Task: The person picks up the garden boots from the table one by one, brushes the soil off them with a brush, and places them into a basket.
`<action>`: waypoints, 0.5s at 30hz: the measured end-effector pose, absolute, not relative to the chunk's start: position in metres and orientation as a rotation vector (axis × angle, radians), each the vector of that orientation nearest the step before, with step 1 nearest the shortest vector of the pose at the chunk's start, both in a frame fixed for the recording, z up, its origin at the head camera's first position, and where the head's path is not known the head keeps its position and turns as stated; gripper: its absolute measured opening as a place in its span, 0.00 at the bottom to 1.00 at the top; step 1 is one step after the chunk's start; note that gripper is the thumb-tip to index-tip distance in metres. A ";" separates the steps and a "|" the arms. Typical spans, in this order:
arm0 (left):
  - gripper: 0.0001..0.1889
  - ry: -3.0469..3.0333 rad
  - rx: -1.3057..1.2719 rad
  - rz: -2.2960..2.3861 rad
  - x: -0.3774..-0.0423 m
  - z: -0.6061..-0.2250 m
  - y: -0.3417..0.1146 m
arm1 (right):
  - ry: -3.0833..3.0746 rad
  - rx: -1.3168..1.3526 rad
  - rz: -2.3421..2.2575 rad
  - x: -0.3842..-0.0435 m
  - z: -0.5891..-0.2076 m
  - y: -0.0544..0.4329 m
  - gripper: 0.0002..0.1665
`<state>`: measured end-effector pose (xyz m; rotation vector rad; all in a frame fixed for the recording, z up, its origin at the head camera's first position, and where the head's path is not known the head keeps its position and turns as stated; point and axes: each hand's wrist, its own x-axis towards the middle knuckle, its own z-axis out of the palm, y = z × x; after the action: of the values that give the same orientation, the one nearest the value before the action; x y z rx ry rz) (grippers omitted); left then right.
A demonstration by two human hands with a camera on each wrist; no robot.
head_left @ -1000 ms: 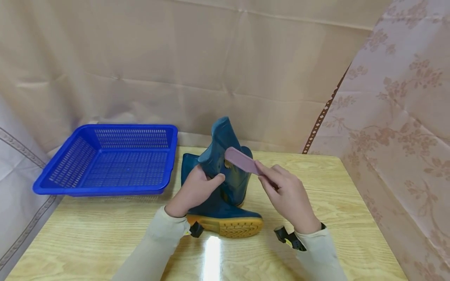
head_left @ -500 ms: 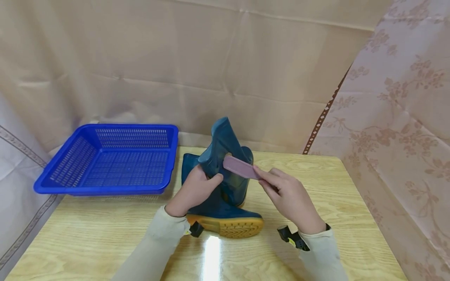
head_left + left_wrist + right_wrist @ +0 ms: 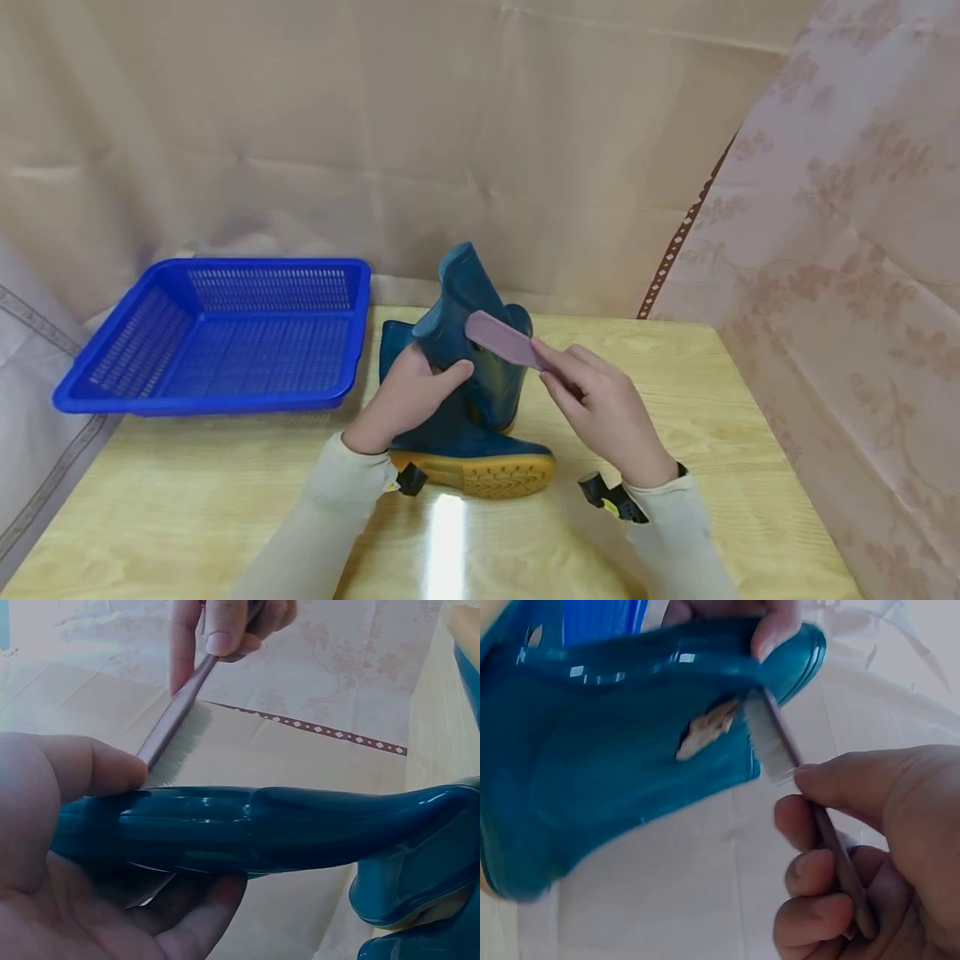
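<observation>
A teal rubber boot (image 3: 459, 287) is held tilted, its shaft gripped near the top by my left hand (image 3: 420, 390). In the left wrist view the thumb lies on one face of the shaft and the fingers curl beneath. My right hand (image 3: 609, 410) pinches the handle of a pinkish brush (image 3: 501, 338). Its pale bristles (image 3: 765, 739) meet the shaft beside a crusty beige-brown smear (image 3: 705, 733), which the brush mostly hides in the head view. A second teal boot (image 3: 468, 440) lies on its side below, yellow sole (image 3: 510, 477) towards me.
A blue perforated plastic basket (image 3: 210, 405) stands left of the boots on the wood-grain table (image 3: 660, 358). Behind hangs a beige cloth (image 3: 420, 150), and a floral cloth (image 3: 847, 275) borders the right side. Each wrist carries a small black camera.
The brush slides a little down the shaft, then back up towards the top. The left hand keeps its hold on the boot. The whole head view shifts slightly.
</observation>
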<state>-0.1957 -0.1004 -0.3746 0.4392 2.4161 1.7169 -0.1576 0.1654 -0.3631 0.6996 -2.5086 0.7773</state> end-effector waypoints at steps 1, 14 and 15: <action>0.27 2.410 0.435 1.722 -0.196 -0.374 -0.102 | -2.518 0.713 0.796 -0.158 -0.363 0.163 0.27; 0.24 2.406 0.473 1.721 -0.202 -0.375 -0.103 | -2.596 0.732 0.828 -0.162 -0.367 0.165 0.26; 0.24 2.409 0.463 1.715 -0.201 -0.375 -0.105 | -2.600 0.731 0.844 -0.163 -0.368 0.165 0.26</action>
<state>-0.2012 -0.1046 -0.3753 0.4626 2.4093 1.7155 -0.1627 0.1649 -0.3684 0.7306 -2.5999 0.8436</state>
